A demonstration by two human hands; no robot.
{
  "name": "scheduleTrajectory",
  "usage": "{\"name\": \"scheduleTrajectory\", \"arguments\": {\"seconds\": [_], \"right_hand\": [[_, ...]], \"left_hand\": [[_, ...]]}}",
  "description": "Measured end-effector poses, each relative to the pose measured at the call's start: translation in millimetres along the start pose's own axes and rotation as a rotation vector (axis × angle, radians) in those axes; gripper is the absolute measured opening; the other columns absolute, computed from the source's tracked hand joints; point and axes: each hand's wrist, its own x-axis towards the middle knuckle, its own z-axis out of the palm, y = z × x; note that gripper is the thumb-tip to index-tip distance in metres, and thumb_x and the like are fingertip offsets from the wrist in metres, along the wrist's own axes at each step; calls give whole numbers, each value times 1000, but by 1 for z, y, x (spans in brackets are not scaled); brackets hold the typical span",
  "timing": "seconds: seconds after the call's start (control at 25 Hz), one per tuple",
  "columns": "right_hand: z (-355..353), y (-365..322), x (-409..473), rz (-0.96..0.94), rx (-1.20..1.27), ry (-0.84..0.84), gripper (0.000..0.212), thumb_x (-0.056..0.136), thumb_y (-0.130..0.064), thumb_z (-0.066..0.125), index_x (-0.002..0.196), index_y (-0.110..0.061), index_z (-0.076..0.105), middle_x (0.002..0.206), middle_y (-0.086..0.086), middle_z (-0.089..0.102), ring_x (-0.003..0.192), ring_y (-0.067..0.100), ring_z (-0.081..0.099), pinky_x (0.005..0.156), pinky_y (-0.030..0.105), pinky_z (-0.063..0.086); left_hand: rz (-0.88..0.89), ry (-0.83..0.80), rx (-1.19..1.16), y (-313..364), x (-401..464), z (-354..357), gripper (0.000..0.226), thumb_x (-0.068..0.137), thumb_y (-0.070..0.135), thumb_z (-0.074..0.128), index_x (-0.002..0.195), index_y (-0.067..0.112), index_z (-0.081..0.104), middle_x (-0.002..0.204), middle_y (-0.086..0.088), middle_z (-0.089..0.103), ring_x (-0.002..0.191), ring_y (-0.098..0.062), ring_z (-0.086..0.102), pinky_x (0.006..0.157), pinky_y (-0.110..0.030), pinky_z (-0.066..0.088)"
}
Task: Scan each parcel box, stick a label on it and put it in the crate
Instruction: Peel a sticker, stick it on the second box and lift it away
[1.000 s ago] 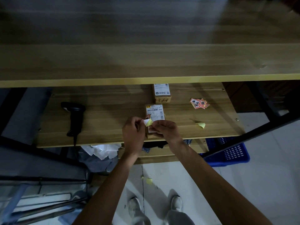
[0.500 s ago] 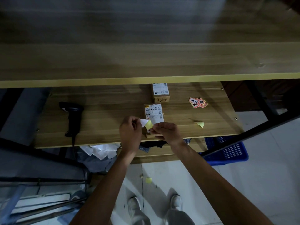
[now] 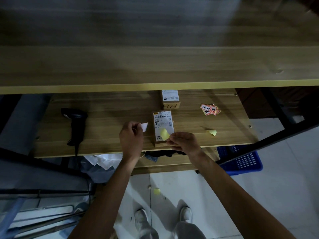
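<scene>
Dim workplace, wooden table [image 3: 112,118] low under a wide upper board. At the far left of the table, black scanner [image 3: 76,125] lying flat, not touched, cable hanging over the near edge.

Next to the right, left hand [image 3: 132,138], closed in a pinch on a small white label [image 3: 144,126], held up just left of the parcel box [image 3: 163,125]. Half a second ago joined to the yellow backing [image 3: 164,134] in front of the box; now fully separated and pulled to the left. Means peeling is finished, sticky side probably free, label ready to press down.

In the middle, parcel box lying flat near the front edge of the table, printed shipping slip facing up. No new label seen on it yet. Behind it, a second box [image 3: 170,99], partly hidden under the upper board.

Then right hand [image 3: 183,141], closed by the fingertips on the curled yellow backing, low over the near end of the parcel box. Probably only waste now, to drop aside like the yellow scrap [image 3: 212,132] already on the table further right.

Far back on the right, small pile of red stickers [image 3: 209,109]. Lower right, below the table, blue crate [image 3: 241,161] on the floor, partly hidden.

Seems scanning is done for this box; remaining: stick the label, then move the box to the crate.
</scene>
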Motion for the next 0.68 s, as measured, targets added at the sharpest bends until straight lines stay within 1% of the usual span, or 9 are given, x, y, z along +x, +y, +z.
{"name": "scheduleTrajectory", "arguments": {"seconds": [0.08, 0.16, 0.28, 0.36, 0.44, 0.52, 0.6, 0.68], "right_hand": [[-14, 0, 0, -9, -8, 25, 7, 91, -6, 62, 87, -7, 68, 67, -2, 74, 67, 7, 72, 62, 19, 58], [-33, -2, 1, -16, -2, 71, 9, 90, -2, 61, 84, -6, 67, 63, -2, 73, 62, 6, 71, 60, 19, 58], [-69, -9, 9, -27, -60, 175, 17, 88, 4, 61, 75, -7, 63, 54, -1, 68, 57, 11, 66, 57, 19, 55], [-96, -14, 19, -33, -99, 271, 23, 87, 6, 60, 70, -8, 60, 47, -2, 62, 46, 6, 60, 50, 16, 51], [-122, -19, 32, -21, -140, 341, 25, 89, 5, 59, 69, -9, 57, 44, -3, 59, 38, 1, 55, 46, 15, 49], [-145, -26, 46, -4, -180, 361, 24, 89, 2, 59, 70, -12, 56, 46, -4, 61, 41, 1, 56, 45, 15, 50], [-162, -33, 62, 14, -235, 365, 23, 89, 2, 58, 72, -12, 56, 58, 4, 61, 44, 4, 57, 43, 13, 50], [-172, -39, 77, 41, -283, 346, 22, 89, 5, 57, 72, -9, 57, 66, 10, 57, 39, 4, 56, 41, 12, 48]], "left_hand": [[-25, 11, -5, -2, 2, 0, 12, 92, 11, 55, 87, 5, 64, 83, -4, 61, 75, -13, 55, 59, -9, 36], [-33, 7, -4, -2, 0, 4, 12, 92, 11, 56, 85, 5, 64, 82, -5, 61, 74, -14, 55, 59, -10, 36], [-32, -18, -3, -2, -8, 13, 13, 91, 10, 56, 78, 8, 60, 77, -4, 59, 66, -11, 52, 54, -6, 35], [0, -39, -9, -2, -13, 21, 15, 91, 9, 57, 76, 10, 58, 74, -3, 58, 61, -5, 50, 53, -7, 37], [44, -68, -9, -1, -19, 28, 13, 91, 8, 58, 78, 9, 59, 74, -3, 58, 62, -3, 50, 53, -9, 37], [68, -92, -20, 2, -24, 35, 9, 91, 7, 58, 83, 6, 61, 78, -1, 59, 64, -2, 52, 53, -7, 41], [71, -100, -19, 4, -28, 42, 7, 92, 7, 57, 89, 5, 63, 84, -1, 61, 68, -3, 55, 54, -4, 43], [70, -107, -10, 5, -31, 48, 7, 93, 9, 57, 92, 6, 63, 89, -1, 63, 75, -8, 60, 54, -3, 45]]}}
